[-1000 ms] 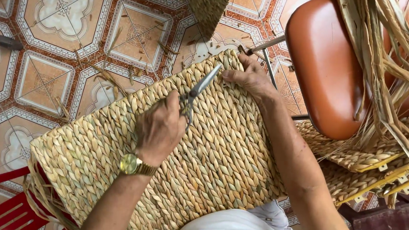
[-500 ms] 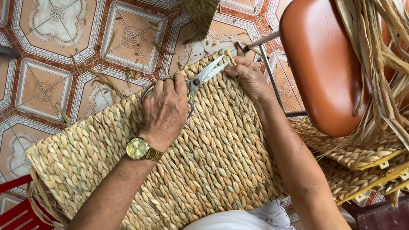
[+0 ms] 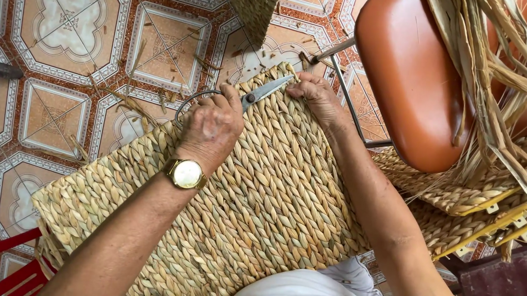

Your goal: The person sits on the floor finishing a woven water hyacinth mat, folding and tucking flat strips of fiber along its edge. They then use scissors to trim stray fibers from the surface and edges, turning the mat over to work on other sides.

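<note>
While the left hand (image 3: 212, 125) was closed around the looped handles of a pair of metal scissors (image 3: 251, 97), the blades pointed up and to the right, their tips reaching the far edge of a woven straw mat (image 3: 254, 207). That mat lay tilted across the person's lap, above a patterned tile floor (image 3: 69, 66) strewn with straw scraps. A gold wristwatch (image 3: 185, 173) sat on the left wrist. The right hand (image 3: 317, 95) rested on the mat's far edge just beside the blade tips, its fingers (image 3: 296, 88) bent and pinching the weave there. An orange chair seat (image 3: 408, 77) stood to the right, with loose dried straw (image 3: 507, 77) draped over it and more woven pieces (image 3: 471, 201) stacked beneath. A red frame (image 3: 5, 266) showed at the lower left corner.
</note>
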